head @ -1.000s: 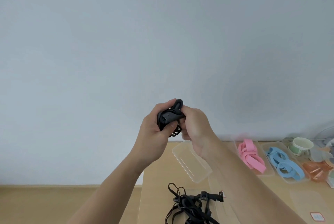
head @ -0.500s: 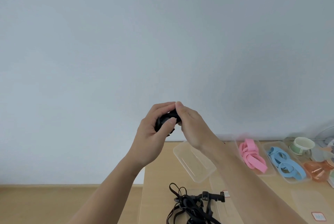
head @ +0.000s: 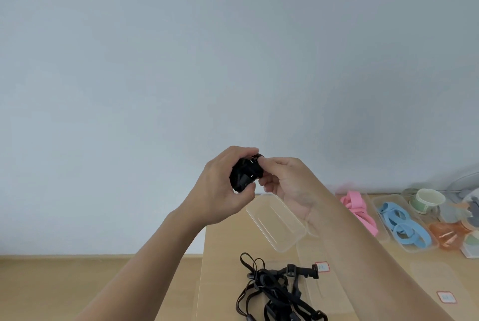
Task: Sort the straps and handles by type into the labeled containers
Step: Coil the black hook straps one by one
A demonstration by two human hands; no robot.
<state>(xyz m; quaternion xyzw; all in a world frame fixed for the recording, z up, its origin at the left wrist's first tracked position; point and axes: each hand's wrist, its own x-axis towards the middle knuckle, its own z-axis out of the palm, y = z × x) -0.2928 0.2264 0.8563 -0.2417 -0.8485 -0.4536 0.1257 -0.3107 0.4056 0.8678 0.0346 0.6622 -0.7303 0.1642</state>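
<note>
In the head view, a black strap [head: 246, 173] is held up in front of the wall, well above the table [head: 223, 256], probably so that it can be looked over and bundled before it is dropped into a container. It is clasped by the left hand [head: 220, 191], whose fingers are curled over the top and whose thumb is pressed in from below. A small loop at its upper end is pinched by the right hand [head: 287, 183] between thumb and fingertip, apparently so that a loose end can be tucked in or pulled free.

The strap is seen as a tight, dark wad of folded webbing with a hard plastic part showing at the front; finer detail cannot be made out.

Below the hands, an empty clear tray [head: 274, 219] is set at a slant, likely as the drop place for this type. A tangled pile of black straps [head: 274, 287] is left unsorted near the table's front edge. Pink bands [head: 357, 206] and blue bands [head: 404, 224] are already kept apart in their own trays to the right.
</note>
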